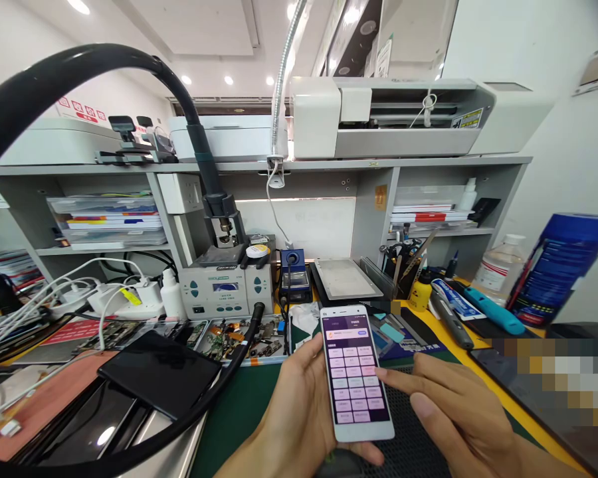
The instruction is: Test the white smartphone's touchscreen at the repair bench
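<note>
My left hand is closed around a white smartphone, its thumb along the left edge and fingertips showing below the bottom edge. The lit screen carries a grid of pale pink buttons under a dark header; the small writing is unreadable. Over the phone's right edge reaches my right hand, index finger stretched out with its tip at the rightmost column of buttons. Its other fingers are partly bent, and nothing is held in them. Whether the fingertip presses the glass or hovers just above it, I cannot tell.
A black hose curves across the left foreground. Behind the phone are a parts tray with circuit boards and a hot-air station. Dark phones and tablets lie stacked left. Tools, a yellow bottle and a blue can stand right.
</note>
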`<state>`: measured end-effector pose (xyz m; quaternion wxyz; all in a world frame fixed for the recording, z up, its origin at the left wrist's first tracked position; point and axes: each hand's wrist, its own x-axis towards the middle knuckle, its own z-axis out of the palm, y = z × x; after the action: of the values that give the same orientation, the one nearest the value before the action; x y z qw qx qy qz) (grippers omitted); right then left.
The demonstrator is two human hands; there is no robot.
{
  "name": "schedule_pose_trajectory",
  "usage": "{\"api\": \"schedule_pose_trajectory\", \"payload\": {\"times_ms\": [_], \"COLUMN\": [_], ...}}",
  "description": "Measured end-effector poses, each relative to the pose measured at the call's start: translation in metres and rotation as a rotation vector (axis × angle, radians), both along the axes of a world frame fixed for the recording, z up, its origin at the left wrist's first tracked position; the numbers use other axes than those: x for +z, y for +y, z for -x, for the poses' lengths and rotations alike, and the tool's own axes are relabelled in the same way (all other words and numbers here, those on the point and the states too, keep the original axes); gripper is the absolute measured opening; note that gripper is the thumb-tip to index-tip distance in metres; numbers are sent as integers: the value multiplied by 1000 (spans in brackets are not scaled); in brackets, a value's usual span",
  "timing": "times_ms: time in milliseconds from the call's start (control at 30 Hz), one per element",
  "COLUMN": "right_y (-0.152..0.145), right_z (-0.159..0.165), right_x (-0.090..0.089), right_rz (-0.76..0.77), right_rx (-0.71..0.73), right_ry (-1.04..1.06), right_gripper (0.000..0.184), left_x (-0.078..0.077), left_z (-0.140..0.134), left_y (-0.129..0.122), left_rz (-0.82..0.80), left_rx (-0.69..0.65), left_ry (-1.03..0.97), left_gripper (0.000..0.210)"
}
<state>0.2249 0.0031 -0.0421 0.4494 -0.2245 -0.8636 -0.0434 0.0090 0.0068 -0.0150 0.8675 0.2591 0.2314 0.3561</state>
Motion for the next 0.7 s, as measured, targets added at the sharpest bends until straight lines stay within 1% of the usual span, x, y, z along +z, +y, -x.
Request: {"api": "schedule_pose_trajectory", "payload": {"times_ms": [233, 500, 700], "right_y": [0, -4, 1], "right_z": [3, 6, 5], "right_x": [-1, 2, 0], "right_rz": [52, 58, 59], "right_rx": [45, 36, 7], "right_ry": [18, 20, 9], "right_gripper": [41, 39, 39], "left_x": [0, 1, 1], "left_z": [1, 0, 1], "left_y": [2, 2, 2], "left_rz": [-12, 17, 41], "left_rx": [-10, -3, -8], "left_ry": [-20, 35, 53], "left_gripper": [65, 66, 65]}}
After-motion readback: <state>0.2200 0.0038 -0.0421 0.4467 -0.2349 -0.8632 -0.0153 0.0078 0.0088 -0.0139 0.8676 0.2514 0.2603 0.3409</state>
